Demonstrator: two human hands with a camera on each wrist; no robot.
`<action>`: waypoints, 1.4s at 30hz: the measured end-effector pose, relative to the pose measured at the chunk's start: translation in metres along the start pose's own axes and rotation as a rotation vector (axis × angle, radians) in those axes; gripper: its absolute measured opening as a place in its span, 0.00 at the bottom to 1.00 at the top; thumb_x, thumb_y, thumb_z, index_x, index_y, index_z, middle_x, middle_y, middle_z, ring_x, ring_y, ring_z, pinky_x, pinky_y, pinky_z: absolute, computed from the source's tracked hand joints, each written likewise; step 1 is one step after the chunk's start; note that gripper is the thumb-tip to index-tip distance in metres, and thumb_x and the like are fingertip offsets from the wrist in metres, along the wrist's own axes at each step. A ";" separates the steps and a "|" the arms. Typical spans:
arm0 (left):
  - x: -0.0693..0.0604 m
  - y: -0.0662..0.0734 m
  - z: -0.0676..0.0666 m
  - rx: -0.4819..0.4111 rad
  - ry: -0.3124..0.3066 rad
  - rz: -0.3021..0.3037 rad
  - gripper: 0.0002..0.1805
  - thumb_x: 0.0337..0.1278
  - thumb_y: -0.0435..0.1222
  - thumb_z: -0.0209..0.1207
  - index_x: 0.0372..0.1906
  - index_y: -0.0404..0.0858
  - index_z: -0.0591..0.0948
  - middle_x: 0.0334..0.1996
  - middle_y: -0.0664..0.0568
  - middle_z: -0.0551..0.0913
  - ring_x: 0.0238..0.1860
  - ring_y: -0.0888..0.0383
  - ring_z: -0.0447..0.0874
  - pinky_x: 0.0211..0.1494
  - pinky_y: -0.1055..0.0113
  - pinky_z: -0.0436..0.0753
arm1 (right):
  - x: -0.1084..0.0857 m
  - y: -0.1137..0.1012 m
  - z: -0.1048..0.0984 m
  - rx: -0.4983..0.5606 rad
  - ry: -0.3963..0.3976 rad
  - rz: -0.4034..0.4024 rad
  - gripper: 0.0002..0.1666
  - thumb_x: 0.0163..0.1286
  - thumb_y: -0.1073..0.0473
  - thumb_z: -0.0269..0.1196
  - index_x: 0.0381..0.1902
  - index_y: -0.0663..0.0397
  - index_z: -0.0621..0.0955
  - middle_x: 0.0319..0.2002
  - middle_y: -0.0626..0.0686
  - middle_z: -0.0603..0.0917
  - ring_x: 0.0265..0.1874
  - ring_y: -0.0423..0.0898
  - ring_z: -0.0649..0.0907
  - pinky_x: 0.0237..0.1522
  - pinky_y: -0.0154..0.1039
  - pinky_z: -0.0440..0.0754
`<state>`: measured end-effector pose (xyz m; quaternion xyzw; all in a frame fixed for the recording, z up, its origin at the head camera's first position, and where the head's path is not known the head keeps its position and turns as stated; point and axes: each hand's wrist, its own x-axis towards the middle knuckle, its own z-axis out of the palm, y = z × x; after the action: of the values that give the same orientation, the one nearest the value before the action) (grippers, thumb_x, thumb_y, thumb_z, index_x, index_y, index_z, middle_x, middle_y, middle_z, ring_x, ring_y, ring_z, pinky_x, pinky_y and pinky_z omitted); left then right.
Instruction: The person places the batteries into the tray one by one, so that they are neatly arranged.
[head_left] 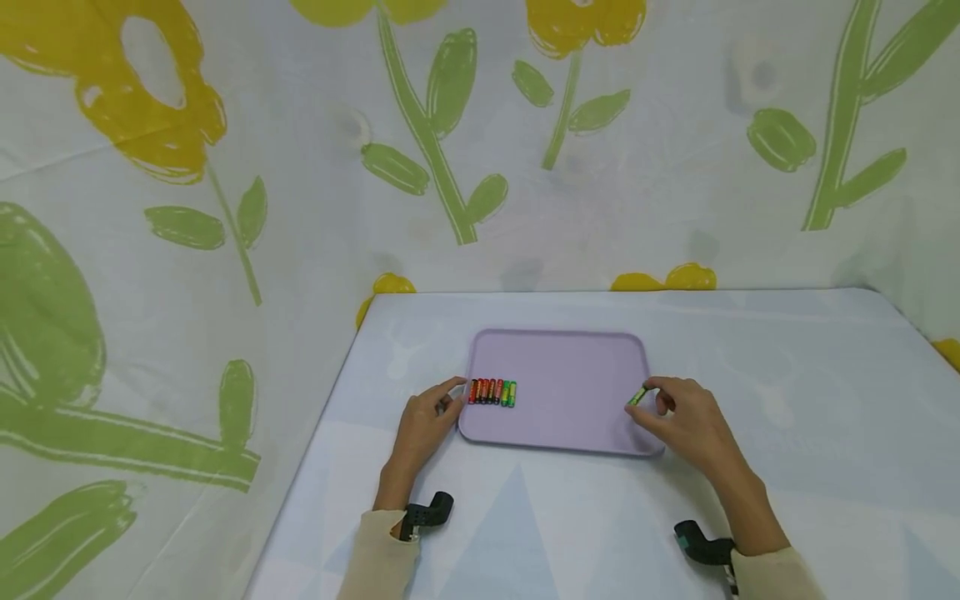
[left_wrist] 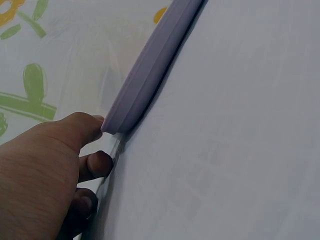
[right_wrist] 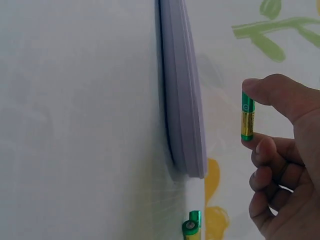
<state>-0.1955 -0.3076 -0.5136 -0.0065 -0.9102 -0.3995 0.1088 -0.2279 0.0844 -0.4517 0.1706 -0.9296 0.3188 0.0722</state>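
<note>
A purple tray (head_left: 570, 375) lies on the table. At its left side stand red-and-black batteries (head_left: 485, 392) in a row, with two green batteries (head_left: 508, 394) at the row's right end. My left hand (head_left: 426, 425) rests against the tray's left edge, its fingertips touching the rim (left_wrist: 145, 75); its other fingers bend loosely. Over the tray's right edge, my right hand (head_left: 693, 421) pinches a green-and-yellow battery (right_wrist: 247, 117) by its two ends between thumb and index finger. That battery is tilted in the head view and held clear of the tray.
More green batteries (right_wrist: 191, 226) show beyond the tray's corner in the right wrist view; my right hand hides them in the head view. A pale patterned cloth (head_left: 810, 417) covers the table. Flower-printed curtains (head_left: 300, 208) hang behind and to the left.
</note>
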 end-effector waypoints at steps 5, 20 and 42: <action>-0.001 0.001 0.000 -0.006 0.006 0.009 0.17 0.66 0.39 0.64 0.59 0.47 0.84 0.24 0.64 0.79 0.22 0.63 0.70 0.27 0.68 0.71 | 0.010 -0.005 0.007 0.006 -0.010 -0.079 0.19 0.57 0.56 0.77 0.41 0.59 0.83 0.24 0.45 0.71 0.31 0.47 0.72 0.30 0.39 0.67; -0.004 0.004 -0.001 0.003 0.005 -0.022 0.17 0.66 0.39 0.64 0.59 0.48 0.84 0.24 0.63 0.78 0.22 0.62 0.70 0.26 0.67 0.71 | 0.044 -0.036 0.032 0.043 -0.065 -0.220 0.19 0.57 0.56 0.76 0.40 0.59 0.82 0.23 0.46 0.71 0.31 0.46 0.70 0.34 0.41 0.65; -0.002 0.006 0.000 -0.003 0.008 -0.008 0.17 0.66 0.38 0.64 0.58 0.47 0.84 0.23 0.63 0.78 0.22 0.63 0.70 0.26 0.68 0.70 | 0.060 -0.062 0.066 0.084 -0.189 -0.242 0.21 0.59 0.54 0.75 0.46 0.58 0.84 0.23 0.44 0.71 0.31 0.46 0.72 0.34 0.42 0.67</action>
<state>-0.1929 -0.3040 -0.5097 -0.0014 -0.9092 -0.4014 0.1108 -0.2625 -0.0184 -0.4535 0.3134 -0.8908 0.3287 0.0150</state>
